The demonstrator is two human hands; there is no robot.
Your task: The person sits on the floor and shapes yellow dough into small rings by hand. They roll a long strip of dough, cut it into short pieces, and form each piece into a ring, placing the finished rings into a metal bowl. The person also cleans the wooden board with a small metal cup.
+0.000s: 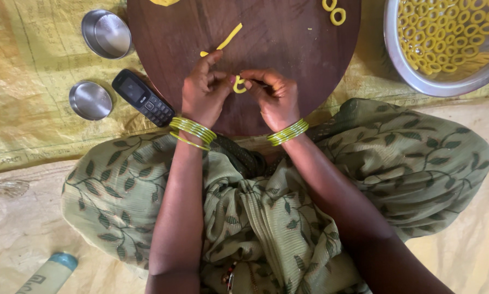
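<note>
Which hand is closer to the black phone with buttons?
Left. The left hand is just right of the black push-button phone; the right hand is farther right, beyond it.

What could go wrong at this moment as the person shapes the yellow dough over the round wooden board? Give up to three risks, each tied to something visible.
1. Both hands, left hand and right hand, pinch one thin dough piece; it might tear or flatten.
2. The loose dough strip lies just beyond the left fingers and could get smeared.
3. The phone lies at the board edge, where dough could perhaps soil it.
</note>
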